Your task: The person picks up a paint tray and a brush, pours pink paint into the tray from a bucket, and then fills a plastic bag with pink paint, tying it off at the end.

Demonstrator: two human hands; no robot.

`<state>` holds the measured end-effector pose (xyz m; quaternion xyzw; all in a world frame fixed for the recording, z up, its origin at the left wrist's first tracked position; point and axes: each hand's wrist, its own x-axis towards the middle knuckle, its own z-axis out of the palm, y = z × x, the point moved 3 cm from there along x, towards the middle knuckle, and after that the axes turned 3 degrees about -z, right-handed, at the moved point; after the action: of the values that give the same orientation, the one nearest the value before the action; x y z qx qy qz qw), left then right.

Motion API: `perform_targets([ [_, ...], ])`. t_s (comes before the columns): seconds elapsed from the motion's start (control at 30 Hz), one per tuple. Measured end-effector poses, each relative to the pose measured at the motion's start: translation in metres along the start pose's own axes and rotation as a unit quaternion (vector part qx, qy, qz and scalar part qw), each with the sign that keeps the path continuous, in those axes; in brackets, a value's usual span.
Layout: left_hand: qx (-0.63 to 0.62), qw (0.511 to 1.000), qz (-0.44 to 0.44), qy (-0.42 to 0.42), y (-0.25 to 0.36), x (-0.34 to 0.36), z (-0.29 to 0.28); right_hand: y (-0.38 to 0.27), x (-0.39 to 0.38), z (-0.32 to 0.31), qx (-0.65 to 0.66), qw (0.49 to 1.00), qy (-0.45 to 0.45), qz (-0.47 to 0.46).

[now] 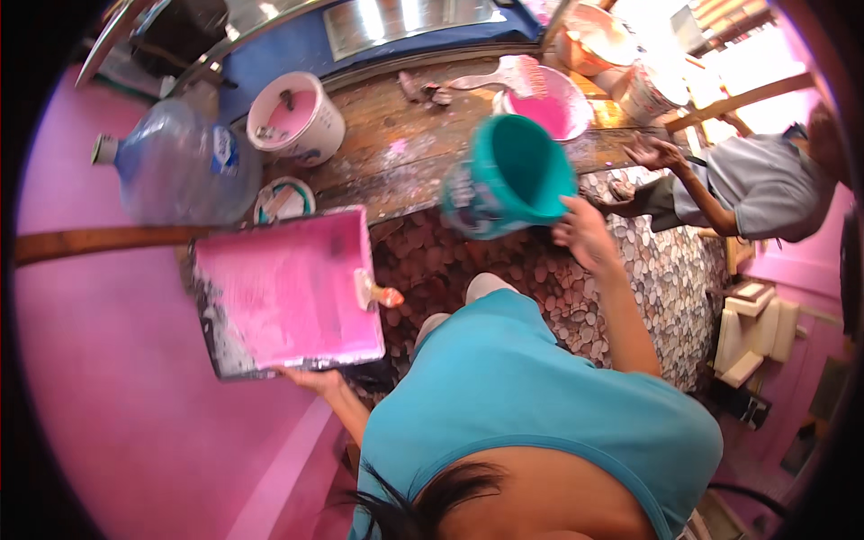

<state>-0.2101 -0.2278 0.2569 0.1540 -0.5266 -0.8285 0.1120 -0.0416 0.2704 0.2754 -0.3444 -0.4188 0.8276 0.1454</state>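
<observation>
By bench (378,117) | 2 hands (317,381) (589,238) | 1 tray (279,292) (L) | 1 bkt (480,193) (R)

Painting workspace: paint-spattered wooden bench (378,117)

No lettering is legible (the teal bucket (506,180) bears blurred print (469,202)).

1 head-worn fisheye camera looks down, close over the wearer's blue shirt (531,378).
</observation>
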Motion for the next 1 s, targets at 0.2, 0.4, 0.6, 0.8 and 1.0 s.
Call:
perform_targets([
  [0.2, -0.014, 0.997, -0.079, 0.007, 0.004, 0.008, 0.025, 0.009, -0.092, -0.116, 0.062, 0.967, 0.234, -0.076],
  [0.4, -0.022, 0.994, -0.104, -0.007, 0.004, -0.009, 0.044, 0.000, -0.095, -0.115, 0.080, 0.945, 0.286, -0.139],
  [0.6, -0.012, 0.995, -0.101, -0.013, 0.000, -0.008, 0.047, 0.005, -0.073, -0.125, 0.158, 0.935, 0.293, -0.122],
  [0.8, 0.006, 0.994, -0.098, 0.049, 0.012, -0.020, 0.058, -0.008, -0.038, -0.159, 0.196, 0.924, 0.300, -0.132],
  [1.0, 0.014, 0.993, -0.076, 0.084, 0.010, -0.012, 0.057, -0.032, 0.009, -0.213, 0.241, 0.899, 0.328, -0.160],
])
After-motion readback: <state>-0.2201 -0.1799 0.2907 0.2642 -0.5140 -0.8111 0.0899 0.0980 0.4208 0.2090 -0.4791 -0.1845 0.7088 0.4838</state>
